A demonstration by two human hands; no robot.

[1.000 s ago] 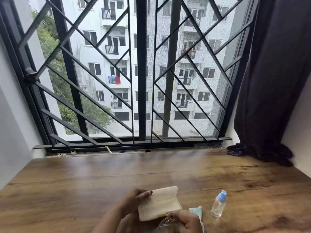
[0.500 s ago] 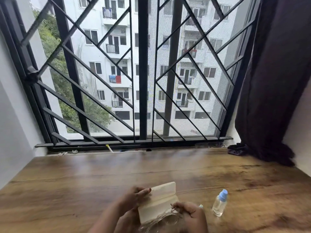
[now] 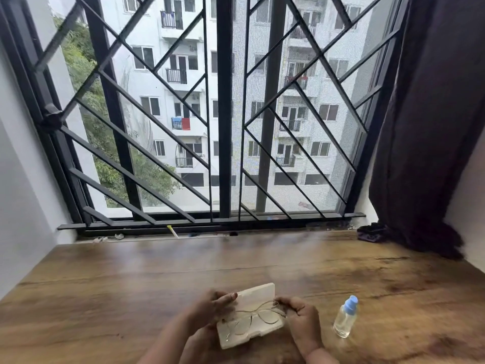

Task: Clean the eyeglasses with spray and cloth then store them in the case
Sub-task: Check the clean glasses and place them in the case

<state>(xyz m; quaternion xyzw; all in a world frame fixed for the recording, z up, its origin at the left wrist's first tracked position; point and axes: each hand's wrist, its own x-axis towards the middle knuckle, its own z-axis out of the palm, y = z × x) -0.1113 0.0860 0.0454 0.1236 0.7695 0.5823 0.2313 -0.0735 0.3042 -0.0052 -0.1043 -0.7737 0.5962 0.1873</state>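
Open tabletop (image 3: 118,298) runs left and back to the window bars (image 3: 225,114). On the right a spray bottle (image 3: 344,320) stands in the way, with a dark curtain (image 3: 433,127) farther back.

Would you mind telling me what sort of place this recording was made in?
Probably a room in an upper-floor flat: a wooden table stands against a grilled window facing an apartment block, with a dark curtain beside it.

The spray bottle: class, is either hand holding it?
No: the spray bottle stands alone on the table, while the left hand holds the case and the right hand pinches the eyeglasses.
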